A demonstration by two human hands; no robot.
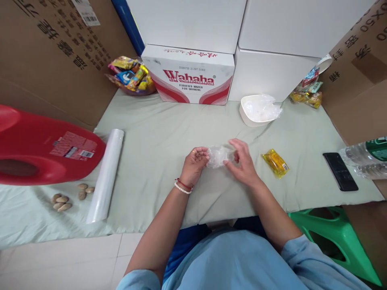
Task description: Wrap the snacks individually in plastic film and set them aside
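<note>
A crumpled piece of clear plastic film (218, 156) is held above the pale green cloth, in the middle of the head view. My left hand (195, 163) pinches its left end between thumb and curled fingers. At the other end is my right hand (243, 163), slightly blurred, its thumb at the plastic's edge and its fingers apart. Whether something lies inside the crumpled film cannot be made out. To the right of my right hand lies a yellow snack packet (275, 163). Behind it a white bowl (249, 120) holds more crumpled clear plastic (261, 108).
At left are a red jug (45, 145), a plastic film roll (107, 173) and several brown stones (62, 201). A Wahaha carton (193, 76) and a snack basket (133, 76) stand behind. A phone (340, 171) and water bottles (367, 155) lie right; a green stool (341, 237) stands below.
</note>
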